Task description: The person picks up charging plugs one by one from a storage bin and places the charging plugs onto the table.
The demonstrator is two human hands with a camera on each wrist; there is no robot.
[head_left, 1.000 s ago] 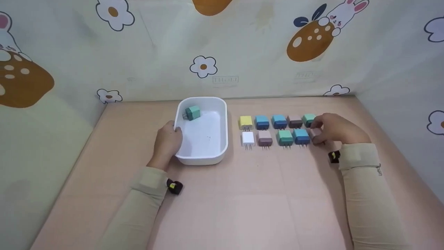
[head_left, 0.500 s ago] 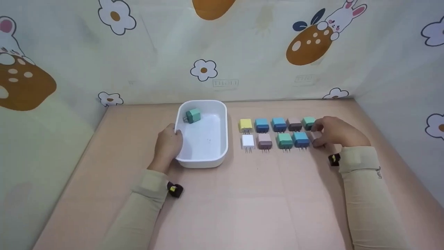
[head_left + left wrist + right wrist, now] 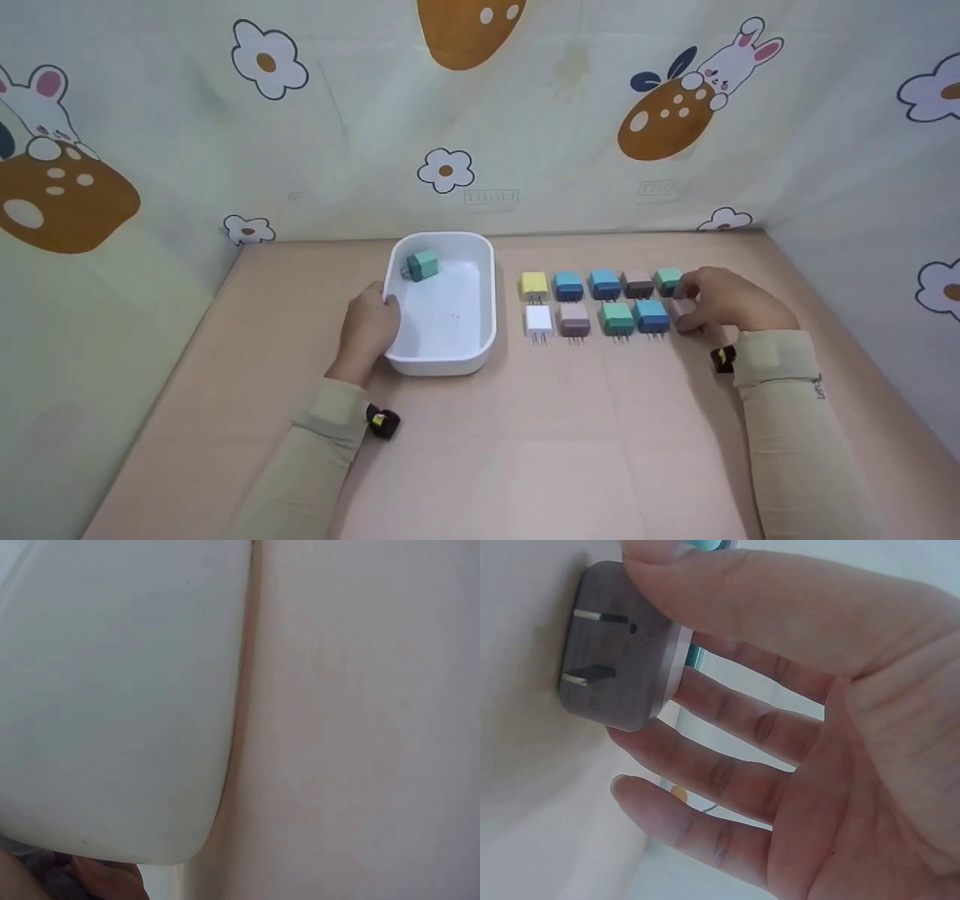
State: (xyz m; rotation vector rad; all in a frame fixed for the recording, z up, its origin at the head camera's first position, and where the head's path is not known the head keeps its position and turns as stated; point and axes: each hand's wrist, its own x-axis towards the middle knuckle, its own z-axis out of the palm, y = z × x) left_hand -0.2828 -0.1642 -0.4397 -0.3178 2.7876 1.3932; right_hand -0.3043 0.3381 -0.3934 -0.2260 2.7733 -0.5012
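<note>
At the left side of a white plastic tub [image 3: 442, 367], my left hand [image 3: 366, 330] grips the rim, thumb over the edge; the left wrist view shows mostly the tub's outer wall [image 3: 120, 705]. A green plug charger [image 3: 424, 265] lies on its side in the tub's far left corner. My right hand [image 3: 739, 300] pinches a mauve plug charger [image 3: 683, 310] at the right end of the front row. Up close, that charger [image 3: 622, 652] shows two flat metal prongs facing the camera, with my thumb on one side and fingers on the other.
Two rows of chargers lie right of the tub: a yellow one [image 3: 534, 286], a white one [image 3: 538, 320], and several blue, green and mauve ones. A green charger [image 3: 668, 280] sits just behind my right fingertips. A patterned cloth wall [image 3: 555, 150] borders the table's back.
The head view has tilted up slightly, so everything sits lower in it. Both hands keep their places, the left at the tub and the right at the mauve charger.
</note>
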